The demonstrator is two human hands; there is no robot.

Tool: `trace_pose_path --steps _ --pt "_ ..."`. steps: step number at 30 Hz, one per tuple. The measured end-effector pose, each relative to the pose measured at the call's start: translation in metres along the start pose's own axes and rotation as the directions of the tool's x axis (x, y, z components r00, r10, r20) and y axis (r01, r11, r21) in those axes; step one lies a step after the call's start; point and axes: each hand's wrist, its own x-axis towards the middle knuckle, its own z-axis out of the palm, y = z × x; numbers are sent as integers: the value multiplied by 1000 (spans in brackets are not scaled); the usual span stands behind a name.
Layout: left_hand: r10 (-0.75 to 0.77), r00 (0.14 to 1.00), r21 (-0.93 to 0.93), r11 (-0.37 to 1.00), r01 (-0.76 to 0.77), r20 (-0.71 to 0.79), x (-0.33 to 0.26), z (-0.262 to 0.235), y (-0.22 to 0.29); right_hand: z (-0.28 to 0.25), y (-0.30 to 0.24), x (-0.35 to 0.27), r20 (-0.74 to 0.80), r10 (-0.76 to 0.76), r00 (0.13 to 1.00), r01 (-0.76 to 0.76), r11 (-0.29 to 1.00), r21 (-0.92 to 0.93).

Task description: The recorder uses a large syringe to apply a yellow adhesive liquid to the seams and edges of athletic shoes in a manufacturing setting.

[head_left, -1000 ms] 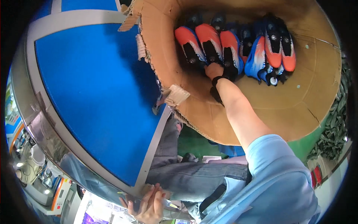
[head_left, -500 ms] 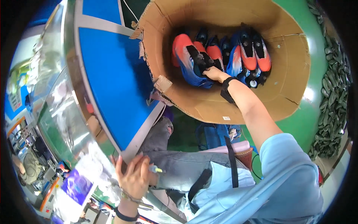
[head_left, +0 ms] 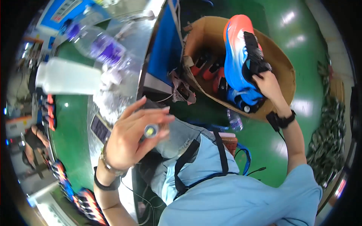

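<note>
My right hand [head_left: 267, 84] grips a sports shoe [head_left: 237, 56] by its dark collar, fingers closed at the opening. The shoe fades from orange at the toe through white to blue and is raised, toe pointing away from me, over the cardboard box [head_left: 288, 81]. Several similar orange and blue shoes lie lower in that box. My left hand [head_left: 128, 135] is raised over the bench edge near my lap. Its bent fingers hold a small round-ended cylinder [head_left: 151, 131] with a yellow-green centre, seen end-on; its kind is unclear.
On the metal bench at left stand a clear bottle with a purple label [head_left: 103, 49], a white plastic bottle [head_left: 69, 77] and a phone [head_left: 100, 129]. Another clear bottle [head_left: 235, 120] is beside the box. A dark pile [head_left: 328, 139] lies at far right; more shoes [head_left: 88, 203] line the lower left.
My right hand has lifted one shoe up from among the others in the box. The left hand has risen with the small cylinder, and the view has swung left.
</note>
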Motion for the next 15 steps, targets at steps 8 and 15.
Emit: trace_pose_path --steps 8,15 --pt "-302 898 -64 952 298 -320 -193 27 61 -65 -166 -117 173 -480 860 433 866 251" --pt "-409 440 -185 865 466 -800 -342 86 126 -27 -304 -183 409 -905 117 848 305 432"
